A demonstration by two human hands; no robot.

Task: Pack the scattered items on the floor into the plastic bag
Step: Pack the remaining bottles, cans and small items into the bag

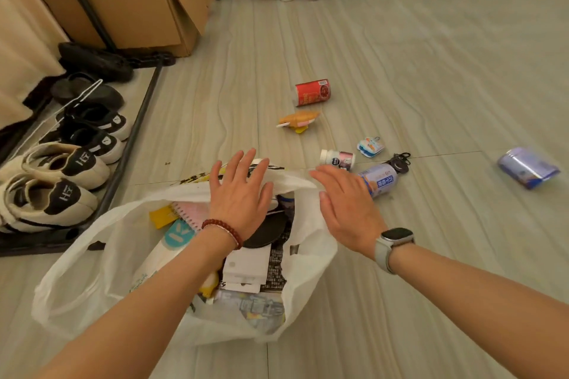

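The plastic bag (92, 271) lay on the floor below me, already well filled. My left hand (238, 194) hovered spread flat over its mouth, my right hand (345, 203) open beside it, both empty. The red can (312, 92), blue bottle (377, 180) and blue packet (526, 167) still waited.

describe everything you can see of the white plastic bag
The thin, translucent white plastic bag sits crumpled on the pale tiled floor, mouth open and facing up, one loop handle spread to the left. It is already well filled: a pink spiral notebook, a black round disc, a yellow card and printed packets show inside. The open left hand hovers over its mouth; the open right hand is at its right rim.
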